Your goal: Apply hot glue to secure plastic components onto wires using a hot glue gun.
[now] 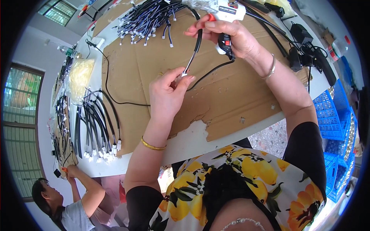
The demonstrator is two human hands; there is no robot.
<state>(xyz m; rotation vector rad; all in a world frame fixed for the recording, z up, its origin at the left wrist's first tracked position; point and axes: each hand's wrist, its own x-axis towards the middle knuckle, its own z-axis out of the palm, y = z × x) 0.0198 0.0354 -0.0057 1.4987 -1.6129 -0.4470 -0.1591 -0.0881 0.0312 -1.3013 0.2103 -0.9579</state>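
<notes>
My left hand [167, 90] is closed in a pinch on the white connector end of a thin cable [189, 63], which runs up into a black sleeve [198, 40]. My right hand [233, 36] is closed around a white glue gun [229, 12] with a red nozzle and a black-wrapped handle. Its fingertips reach behind the black sleeve near the nozzle; whether they grip it I cannot tell. A black cord trails from the handle past my left hand. Both hands are above a brown cardboard sheet [231, 104] on the table.
A bundle of dark wires with white connectors [150, 21] lies at the far side. Sleeved cables [94, 123] and a bag of yellowish pieces [81, 75] are at left. Black power adapters [300, 34] lie at right, blue crates [333, 119] beyond. Another person [65, 204] works at lower left.
</notes>
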